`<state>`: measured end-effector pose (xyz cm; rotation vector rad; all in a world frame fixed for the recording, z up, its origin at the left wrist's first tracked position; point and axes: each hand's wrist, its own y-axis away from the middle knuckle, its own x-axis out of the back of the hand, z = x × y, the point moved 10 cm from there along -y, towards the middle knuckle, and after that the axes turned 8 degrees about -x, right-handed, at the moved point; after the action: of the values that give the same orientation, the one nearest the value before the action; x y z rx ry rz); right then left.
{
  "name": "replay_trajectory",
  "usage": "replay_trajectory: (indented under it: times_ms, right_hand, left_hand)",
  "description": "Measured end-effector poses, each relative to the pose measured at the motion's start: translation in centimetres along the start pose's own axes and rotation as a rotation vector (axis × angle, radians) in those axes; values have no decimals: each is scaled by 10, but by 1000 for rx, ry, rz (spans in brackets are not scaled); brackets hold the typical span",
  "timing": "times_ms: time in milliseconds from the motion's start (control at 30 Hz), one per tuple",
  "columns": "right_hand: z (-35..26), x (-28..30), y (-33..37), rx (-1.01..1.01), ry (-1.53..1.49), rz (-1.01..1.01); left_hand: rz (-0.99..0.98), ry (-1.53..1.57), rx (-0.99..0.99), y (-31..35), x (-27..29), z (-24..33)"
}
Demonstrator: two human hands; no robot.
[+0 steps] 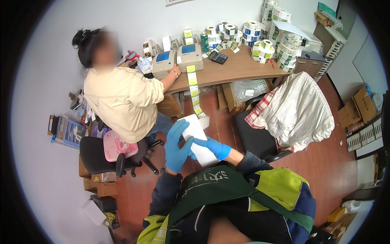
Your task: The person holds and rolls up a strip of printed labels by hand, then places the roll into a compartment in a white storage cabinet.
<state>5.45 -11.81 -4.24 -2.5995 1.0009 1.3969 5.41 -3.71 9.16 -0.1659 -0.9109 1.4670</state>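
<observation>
White on the faces that show, a long block (196,129) sits at the centre of the frame, tilted with its upper end toward the left; whether it is a carton or a stack of paper cannot be told. Both hands wear blue gloves. The left hand (176,147) grips the block's left side with the thumb over the near face, and the right hand (215,148) holds it from the right, fingers reaching across the front. Just above the block, a label strip (192,83) hangs from a printer (190,57), repeating yellow-green labels. Below the block, a dark green apron (195,185) bears large pale lettering.

At the upper middle, a second printer (163,63) stands left of the first on a wooden desk (235,69); both have blue panels on top. A co-worker (122,89) in a cream top, upper left, rests one hand (174,72) on the second printer. Right of the printers lies a black calculator (218,57), near label rolls (251,33) printed in green, yellow and blue. At the left, a pink cushion (118,144) with a cartoon bear and small lettering rests on a black chair (91,152).
</observation>
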Motion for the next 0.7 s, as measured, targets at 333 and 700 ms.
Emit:
replay_trajectory:
  times_ms: [333, 700]
  right_hand:
    - [15, -21, 21, -77, 124, -200]
    - [23, -18, 12, -96, 223, -201]
  left_hand:
    - [-110, 541, 492, 13, -20, -69]
    - [-639, 948, 526, 34, -61, -15]
